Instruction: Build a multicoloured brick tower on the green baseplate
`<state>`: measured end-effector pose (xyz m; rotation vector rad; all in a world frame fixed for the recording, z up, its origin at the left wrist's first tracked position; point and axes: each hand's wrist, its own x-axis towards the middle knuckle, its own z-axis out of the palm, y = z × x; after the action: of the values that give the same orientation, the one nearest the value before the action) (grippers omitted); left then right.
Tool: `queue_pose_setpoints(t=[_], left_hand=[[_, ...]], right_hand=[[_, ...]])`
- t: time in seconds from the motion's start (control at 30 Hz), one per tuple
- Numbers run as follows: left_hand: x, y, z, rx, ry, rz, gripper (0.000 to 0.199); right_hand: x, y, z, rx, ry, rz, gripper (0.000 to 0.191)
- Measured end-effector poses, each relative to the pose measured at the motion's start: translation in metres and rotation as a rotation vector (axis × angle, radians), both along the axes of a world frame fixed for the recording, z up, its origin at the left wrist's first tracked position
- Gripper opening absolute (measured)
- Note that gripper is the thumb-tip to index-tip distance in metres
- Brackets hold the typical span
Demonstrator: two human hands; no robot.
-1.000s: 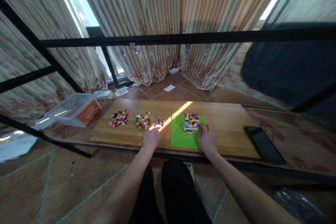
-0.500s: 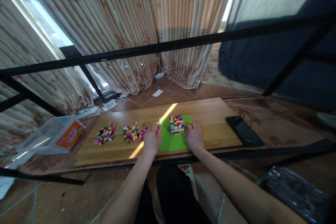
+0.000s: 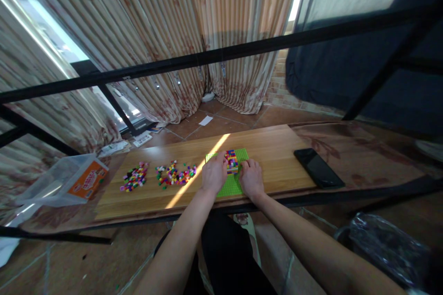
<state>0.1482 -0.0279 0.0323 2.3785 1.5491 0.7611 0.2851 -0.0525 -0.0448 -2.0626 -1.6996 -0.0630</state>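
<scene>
A green baseplate (image 3: 228,189) lies on the wooden board, bearing a block structure of many-coloured toy bricks (image 3: 231,162). My left hand (image 3: 213,174) is at the structure's left side and covers part of it. Its fingers are pinched together; whatever may be between them is too small to make out. On the opposite side, my right hand (image 3: 251,177) rests over the baseplate's right edge with its fingers bent and slightly apart, beside the structure. Nothing shows in that hand. To the left lie a scattered group of loose bricks (image 3: 175,174) and a denser pile of bricks (image 3: 134,177).
A clear plastic box (image 3: 65,179) with an orange label stands left of the wooden board (image 3: 277,156). A black phone (image 3: 319,168) lies at the right end. A dark metal rail (image 3: 242,50) runs across beyond the board. Curtains (image 3: 166,23) hang behind.
My left hand has moved right, from the baseplate's left edge to the block structure. My right hand stays at the right side. The view has shifted slightly.
</scene>
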Motion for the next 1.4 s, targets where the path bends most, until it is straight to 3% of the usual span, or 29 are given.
queue_pose_setpoints(t=[0.23,0.73,1.4], left_hand=[[0.008,0.001,-0.001,0.025,0.061,0.009,0.038],[0.010,0.004,-0.011,-0.018,-0.144,-0.009,0.044],[0.015,0.005,-0.011,0.012,-0.106,0.008,0.042]], right_hand=[[0.000,0.000,0.000,0.007,0.004,0.001,0.024],[0.000,0.000,-0.001,0.011,0.003,0.004,0.025],[0.000,-0.001,0.001,0.010,-0.007,0.002,0.025]])
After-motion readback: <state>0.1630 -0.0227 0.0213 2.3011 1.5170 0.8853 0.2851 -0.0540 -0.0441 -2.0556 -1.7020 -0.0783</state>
